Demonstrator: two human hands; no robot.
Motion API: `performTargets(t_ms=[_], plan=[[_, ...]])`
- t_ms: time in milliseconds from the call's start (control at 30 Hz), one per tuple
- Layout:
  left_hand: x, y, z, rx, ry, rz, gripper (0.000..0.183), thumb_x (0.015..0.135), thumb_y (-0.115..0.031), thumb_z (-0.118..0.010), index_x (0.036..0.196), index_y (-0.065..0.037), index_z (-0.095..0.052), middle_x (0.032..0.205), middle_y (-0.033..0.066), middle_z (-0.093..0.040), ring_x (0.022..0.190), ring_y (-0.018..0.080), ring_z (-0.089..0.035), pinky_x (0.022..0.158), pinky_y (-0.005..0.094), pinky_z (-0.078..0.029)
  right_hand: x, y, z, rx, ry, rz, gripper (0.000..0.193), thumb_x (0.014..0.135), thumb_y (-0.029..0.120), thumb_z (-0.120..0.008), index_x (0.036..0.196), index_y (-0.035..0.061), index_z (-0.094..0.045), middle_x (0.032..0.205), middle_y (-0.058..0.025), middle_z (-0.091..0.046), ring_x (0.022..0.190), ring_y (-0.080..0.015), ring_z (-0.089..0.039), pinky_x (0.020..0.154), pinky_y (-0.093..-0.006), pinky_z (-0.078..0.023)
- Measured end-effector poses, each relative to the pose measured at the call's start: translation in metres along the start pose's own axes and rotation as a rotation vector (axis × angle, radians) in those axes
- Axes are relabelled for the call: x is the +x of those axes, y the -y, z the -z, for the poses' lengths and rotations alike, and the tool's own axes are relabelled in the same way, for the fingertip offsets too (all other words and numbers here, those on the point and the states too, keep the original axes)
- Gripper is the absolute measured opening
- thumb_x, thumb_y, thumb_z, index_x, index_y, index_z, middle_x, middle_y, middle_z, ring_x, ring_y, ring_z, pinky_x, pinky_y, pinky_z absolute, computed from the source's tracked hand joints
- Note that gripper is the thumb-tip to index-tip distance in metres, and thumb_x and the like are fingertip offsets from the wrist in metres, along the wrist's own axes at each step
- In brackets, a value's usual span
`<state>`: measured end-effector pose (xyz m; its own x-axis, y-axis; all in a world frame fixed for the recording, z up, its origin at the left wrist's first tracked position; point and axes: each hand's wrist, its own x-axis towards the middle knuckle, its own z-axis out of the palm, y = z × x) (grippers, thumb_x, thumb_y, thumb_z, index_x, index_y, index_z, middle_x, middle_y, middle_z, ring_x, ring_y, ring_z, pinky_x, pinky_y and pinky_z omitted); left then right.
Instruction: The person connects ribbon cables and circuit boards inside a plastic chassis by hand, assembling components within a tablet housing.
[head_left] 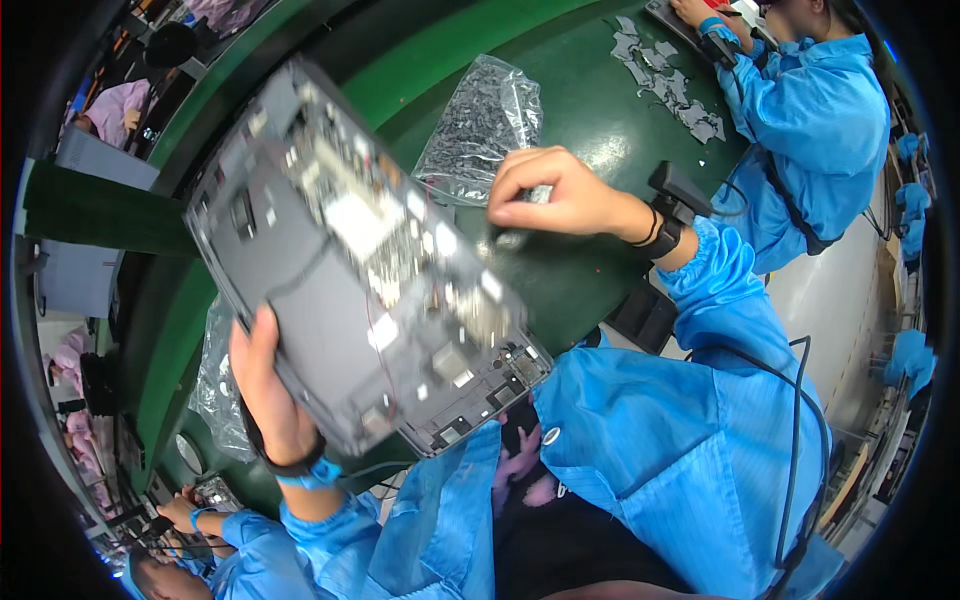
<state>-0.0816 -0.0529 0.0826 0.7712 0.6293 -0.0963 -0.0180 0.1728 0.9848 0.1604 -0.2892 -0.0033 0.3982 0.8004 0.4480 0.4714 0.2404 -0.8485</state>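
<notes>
Gray device housing (290, 235): held up in front of the body, set aslant over the green table (565, 285), showing off an open inside of boards, white patches and thin wires, partly blurred.
Left hand (268, 385): gripping the housing by its lower-left edge, pressing with the thumb on the inner face, hiding the other fingers behind; can't tell how those are spread.
Right hand (562, 190): poised just beside the housing's right edge, curled in, fingers together near the thumb; can't tell whether pinching anything.
Clear bag (485, 125): lying just beyond the right hand, packed with small dark pieces.
Second clear bag (220, 390): lying crumpled beside the left hand.
Gray flat pieces (665, 80): strewn farther off, near a co-worker's blue sleeve (805, 115).
</notes>
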Motion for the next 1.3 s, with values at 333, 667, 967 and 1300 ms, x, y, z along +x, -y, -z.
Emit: performTargets(t_ms=[333,667,967,1300], plan=[[-0.082,0.053,0.022,0.092,-0.128,0.116,0.048,0.095,-0.021,-0.058,0.134,0.004,-0.043,0.122,0.0110,-0.057,0.110,0.0178,-0.053,0.098,0.0302,-0.038,0.022,-0.047,-0.011,-0.905,0.169,0.156,0.007,0.074,0.008,-0.069,0.080,0.0095,-0.067,0.082,-0.0038,-0.055,0.083,-0.0249,-0.055,0.071,-0.0381,-0.047],[-0.052,-0.001,0.050,1.296,0.046,-0.076,0.016,0.087,-0.014,-0.067,0.087,0.002,-0.065,0.069,0.0135,-0.061,0.056,0.0218,-0.057,0.053,0.0332,-0.044,0.021,-0.057,-0.026,-1.000,0.108,0.012,0.001,0.074,0.004,-0.061,0.074,0.0049,-0.061,0.085,-0.0101,-0.055,0.080,-0.0292,-0.059,0.068,-0.0415,-0.051],[0.039,-0.008,-0.003,1.275,0.129,-0.696,0.011,0.077,-0.002,-0.072,0.087,-0.003,-0.068,0.080,0.0096,-0.065,0.075,0.0276,-0.059,0.067,0.0349,-0.047,0.023,-0.054,-0.023,-0.847,0.051,-0.119,0.008,0.079,0.005,-0.065,0.086,0.0050,-0.065,0.089,-0.0112,-0.054,0.084,-0.0299,-0.060,0.071,-0.0403,-0.052],[0.090,0.004,-0.028,1.281,0.333,-0.684,0.045,0.068,-0.018,-0.080,0.108,-0.004,-0.064,0.097,0.0100,-0.058,0.091,0.0300,-0.055,0.079,0.0397,-0.045,0.028,-0.054,-0.026,-0.853,0.032,-0.152,0.012,0.078,0.006,-0.071,0.089,0.0068,-0.067,0.089,-0.0074,-0.057,0.083,-0.0282,-0.060,0.071,-0.0372,-0.050]])
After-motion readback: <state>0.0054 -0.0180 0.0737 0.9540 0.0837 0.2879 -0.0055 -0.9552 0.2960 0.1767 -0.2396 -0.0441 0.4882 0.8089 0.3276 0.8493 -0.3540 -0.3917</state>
